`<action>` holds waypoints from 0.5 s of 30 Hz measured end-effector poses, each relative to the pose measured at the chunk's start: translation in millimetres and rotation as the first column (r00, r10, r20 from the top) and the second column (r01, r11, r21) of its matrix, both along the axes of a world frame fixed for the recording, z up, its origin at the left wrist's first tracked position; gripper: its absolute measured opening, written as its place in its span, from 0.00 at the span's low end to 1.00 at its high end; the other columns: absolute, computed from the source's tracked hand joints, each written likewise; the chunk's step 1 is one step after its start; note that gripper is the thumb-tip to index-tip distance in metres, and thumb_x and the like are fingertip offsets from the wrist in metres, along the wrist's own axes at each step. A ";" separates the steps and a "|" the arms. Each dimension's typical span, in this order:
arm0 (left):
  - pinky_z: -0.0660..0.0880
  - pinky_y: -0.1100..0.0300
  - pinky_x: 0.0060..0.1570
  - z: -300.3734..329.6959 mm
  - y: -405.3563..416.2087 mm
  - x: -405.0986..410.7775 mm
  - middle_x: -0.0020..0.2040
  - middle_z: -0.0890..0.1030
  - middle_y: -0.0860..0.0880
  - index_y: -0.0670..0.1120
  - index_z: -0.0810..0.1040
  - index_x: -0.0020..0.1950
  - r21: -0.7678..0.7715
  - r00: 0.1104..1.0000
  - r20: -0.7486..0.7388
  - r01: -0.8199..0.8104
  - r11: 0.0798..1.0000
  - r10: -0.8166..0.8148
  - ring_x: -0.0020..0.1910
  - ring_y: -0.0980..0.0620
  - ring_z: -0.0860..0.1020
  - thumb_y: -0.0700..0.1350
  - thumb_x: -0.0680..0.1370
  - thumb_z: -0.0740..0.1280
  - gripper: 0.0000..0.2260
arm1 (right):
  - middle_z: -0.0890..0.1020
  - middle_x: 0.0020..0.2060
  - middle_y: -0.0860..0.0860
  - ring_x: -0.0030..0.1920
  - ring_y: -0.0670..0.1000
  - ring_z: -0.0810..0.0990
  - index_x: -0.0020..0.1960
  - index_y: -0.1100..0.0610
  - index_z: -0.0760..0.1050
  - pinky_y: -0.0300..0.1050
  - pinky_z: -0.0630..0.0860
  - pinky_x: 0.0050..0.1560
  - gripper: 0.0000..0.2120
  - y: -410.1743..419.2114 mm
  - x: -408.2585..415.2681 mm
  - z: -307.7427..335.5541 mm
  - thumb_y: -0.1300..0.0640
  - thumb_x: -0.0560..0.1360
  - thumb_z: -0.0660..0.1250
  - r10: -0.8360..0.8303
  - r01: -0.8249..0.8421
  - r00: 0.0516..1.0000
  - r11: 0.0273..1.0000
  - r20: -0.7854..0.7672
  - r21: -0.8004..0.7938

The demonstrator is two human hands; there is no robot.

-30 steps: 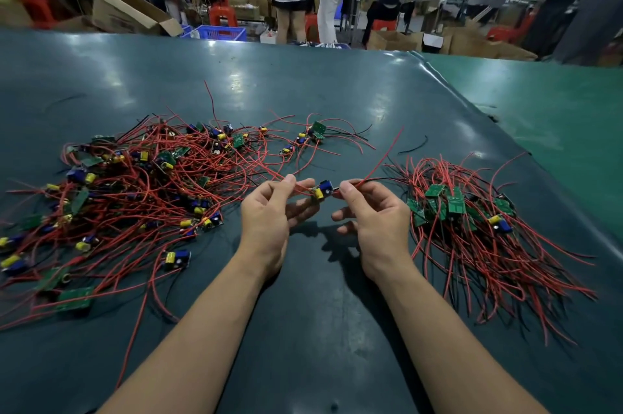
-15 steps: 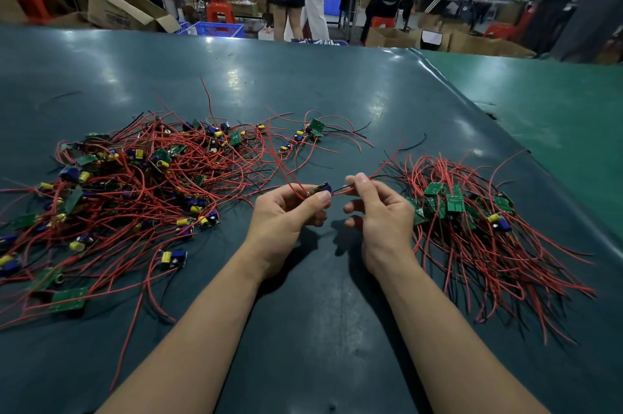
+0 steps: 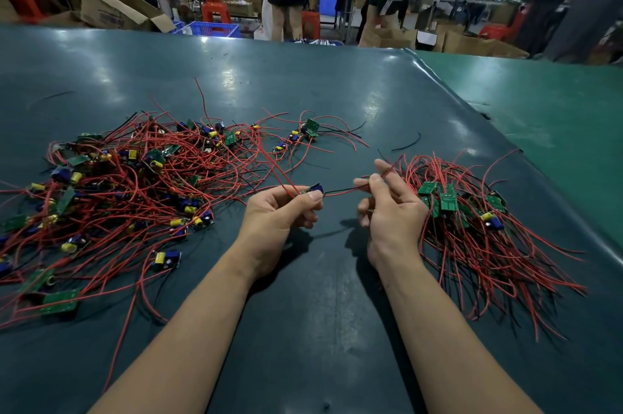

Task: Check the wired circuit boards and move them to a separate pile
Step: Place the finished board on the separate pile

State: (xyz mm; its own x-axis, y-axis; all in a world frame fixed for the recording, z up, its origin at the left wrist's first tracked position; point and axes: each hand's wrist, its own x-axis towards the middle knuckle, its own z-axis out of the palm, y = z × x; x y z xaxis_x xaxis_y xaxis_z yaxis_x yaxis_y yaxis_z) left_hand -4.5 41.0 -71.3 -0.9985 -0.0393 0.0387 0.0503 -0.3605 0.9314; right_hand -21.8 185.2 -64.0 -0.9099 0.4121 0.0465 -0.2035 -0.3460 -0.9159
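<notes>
A small board (image 3: pixel 313 190) is held up over the worktop (image 3: pixel 320 329), between the two piles. The left hand (image 3: pixel 276 221) pinches it with thumb and fingers curled round it. A red wire runs from it up and to the left. A thin black wire (image 3: pixel 340 191) runs from it across to the right hand (image 3: pixel 391 211), which pinches that wire at its tip, with the other fingers loose.

The big pile (image 3: pixel 128 184) lies to the left, a tangle of red wires and many boards. The small pile (image 3: pixel 478 221) lies just beside the right hand, with its boards close together and wires fanned out.

It looks like the board is being checked by a pull on its wires. A pull that is too hard could tear the thin wire off the board. The red wire reaches back toward the big pile, so it could catch there and drag other boards along when this one goes to the small pile.

People stand at other tables far behind.
</notes>
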 end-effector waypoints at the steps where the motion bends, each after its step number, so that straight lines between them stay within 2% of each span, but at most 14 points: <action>1: 0.74 0.65 0.30 0.6 0.1 0.1 0.34 0.82 0.45 0.39 0.81 0.43 0.005 1.000 0.005 -0.001 1.000 0.001 0.28 0.54 0.75 0.36 0.72 0.71 0.01 | 0.84 0.33 0.49 0.20 0.44 0.70 0.51 0.57 0.80 0.34 0.63 0.19 0.07 1.0 -0.2 0.1 0.64 0.80 0.64 -0.029 0.029 1.000 0.999 -0.009 0.036; 4: 0.73 0.65 0.30 1.5 0.2 0.4 0.34 0.82 0.46 0.40 0.81 0.42 0.015 1.000 0.018 0.003 1.000 -0.003 0.27 0.54 0.75 0.36 0.72 0.71 0.01 | 0.85 0.33 0.49 0.19 0.44 0.69 0.49 0.61 0.77 0.34 0.63 0.19 0.06 5.5 -1.5 -0.4 0.62 0.81 0.62 -0.092 0.092 0.996 0.995 0.001 0.042; 8: 0.73 0.65 0.30 2.8 1.2 1.9 0.34 0.82 0.45 0.40 0.81 0.42 0.004 1.000 0.012 0.026 1.000 -0.026 0.27 0.54 0.74 0.37 0.70 0.72 0.03 | 0.82 0.27 0.50 0.17 0.45 0.67 0.50 0.59 0.72 0.33 0.62 0.20 0.07 6.1 -3.3 0.2 0.64 0.83 0.56 -0.084 0.083 0.996 0.992 -0.008 -0.091; 11: 0.73 0.65 0.30 3.4 1.0 3.4 0.34 0.82 0.45 0.39 0.81 0.42 -0.025 0.999 0.003 0.048 0.999 -0.048 0.27 0.54 0.75 0.41 0.66 0.73 0.08 | 0.81 0.26 0.50 0.17 0.45 0.66 0.50 0.58 0.73 0.34 0.62 0.19 0.08 5.5 -2.9 0.4 0.64 0.83 0.56 -0.101 0.100 0.995 0.994 -0.026 -0.050; 15: 0.72 0.65 0.30 3.6 -0.1 3.1 0.33 0.81 0.45 0.39 0.81 0.40 -0.006 1.000 0.011 0.027 1.000 -0.027 0.27 0.54 0.74 0.39 0.68 0.72 0.04 | 0.85 0.34 0.52 0.19 0.46 0.71 0.51 0.56 0.73 0.35 0.65 0.18 0.05 9.0 -0.7 1.7 0.62 0.82 0.59 -0.130 0.131 0.991 0.991 -0.034 0.038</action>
State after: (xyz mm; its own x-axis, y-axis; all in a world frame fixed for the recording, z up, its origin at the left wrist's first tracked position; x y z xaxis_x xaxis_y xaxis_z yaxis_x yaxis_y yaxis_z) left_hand -1.4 40.9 -67.7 -0.9995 -0.0121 0.0281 0.0305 -0.3556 0.9341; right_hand -22.4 194.2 -62.2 -0.8463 0.5245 0.0933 -0.2737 -0.2778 -0.9208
